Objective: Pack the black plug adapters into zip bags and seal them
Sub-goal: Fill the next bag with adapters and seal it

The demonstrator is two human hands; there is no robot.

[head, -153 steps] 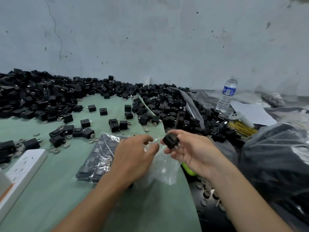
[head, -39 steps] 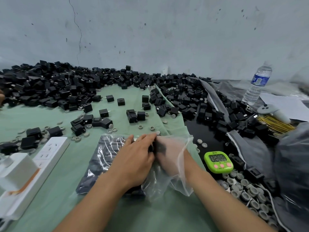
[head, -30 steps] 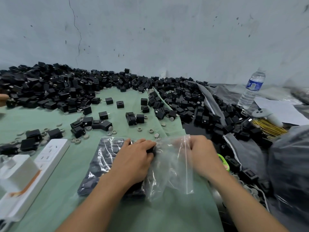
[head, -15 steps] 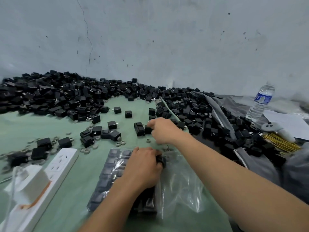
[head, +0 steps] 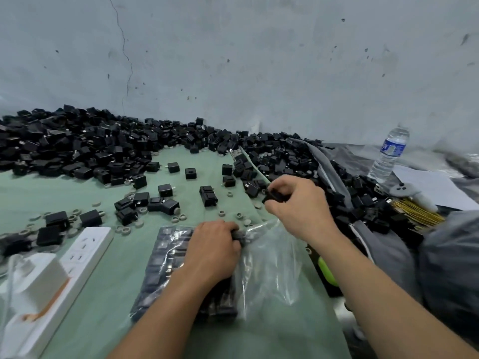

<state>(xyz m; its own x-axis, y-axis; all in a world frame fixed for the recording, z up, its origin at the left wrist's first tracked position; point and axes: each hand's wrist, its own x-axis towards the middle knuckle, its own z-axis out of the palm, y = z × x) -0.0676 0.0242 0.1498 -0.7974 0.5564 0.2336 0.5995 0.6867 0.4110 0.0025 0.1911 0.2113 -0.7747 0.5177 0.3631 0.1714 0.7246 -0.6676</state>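
A clear zip bag [head: 269, 265] lies on the green cloth [head: 85, 193], its left half filled with rows of black plug adapters [head: 163, 257]. My left hand [head: 212, 250] rests on the packed adapters, its fingertips curled over the row at the bag's middle. Just beyond the bag's open right end, my right hand [head: 298, 203] pinches one black adapter [head: 274, 196] between thumb and fingers, lifted above the cloth. Heaps of loose black adapters [head: 77, 151] run along the wall and behind my right hand.
A white power strip [head: 77, 255] and a white box [head: 33, 281] lie front left. Small grey rings [head: 181, 217] dot the cloth. A water bottle [head: 390, 154], a controller [head: 404, 190], yellow ties [head: 414, 211] and a dark bag [head: 451, 268] sit right. A green timer [head: 328, 270] peeks under my right forearm.
My right hand left the bag, reached to the loose pile and came back right with one adapter pinched. The left hand stayed on the packed row.
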